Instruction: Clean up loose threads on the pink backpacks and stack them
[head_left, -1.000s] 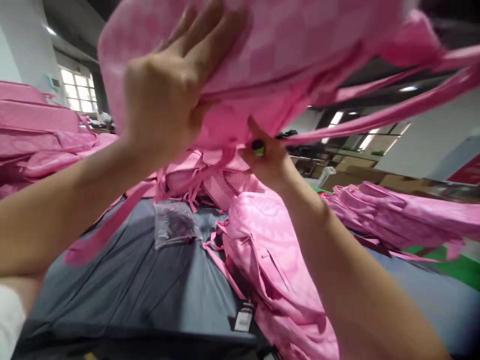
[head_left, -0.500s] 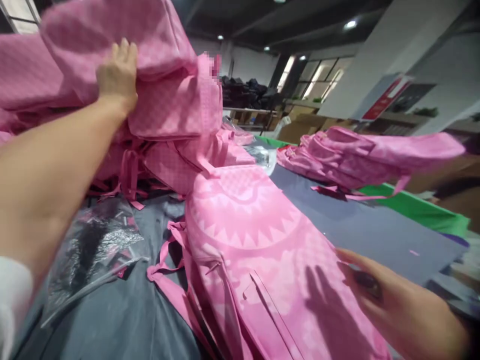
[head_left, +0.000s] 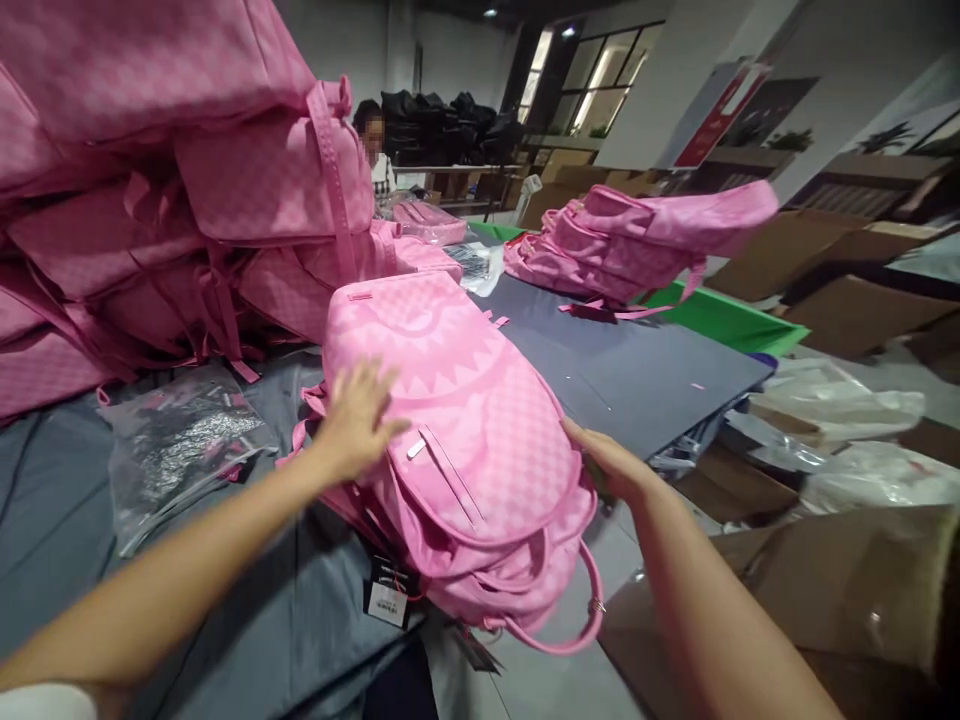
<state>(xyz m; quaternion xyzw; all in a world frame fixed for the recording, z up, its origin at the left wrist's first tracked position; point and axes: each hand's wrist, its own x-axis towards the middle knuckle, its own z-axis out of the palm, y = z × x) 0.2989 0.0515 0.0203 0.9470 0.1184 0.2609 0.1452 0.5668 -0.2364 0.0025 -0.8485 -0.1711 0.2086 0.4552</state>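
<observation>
A pink checkered backpack lies front up on the table, its toothed print at the far end and its carry handle toward me. My left hand is open over its left side, fingers spread and slightly blurred; whether it touches the cloth I cannot tell. At the opposite edge, my right hand grips the side of the bag, with most of its fingers hidden. A black hang tag with a white label dangles below the bag's near left side.
Pink backpacks are piled at the left. A clear plastic bag lies before them. More pink backpacks rest across the grey table, beside a green bin edge. Cardboard boxes stand right; a person is behind.
My left hand has come down from the piled backpacks to the left side of the backpack in front of me. My right hand stays at its right edge. The view has shifted, showing the handle and tag.
</observation>
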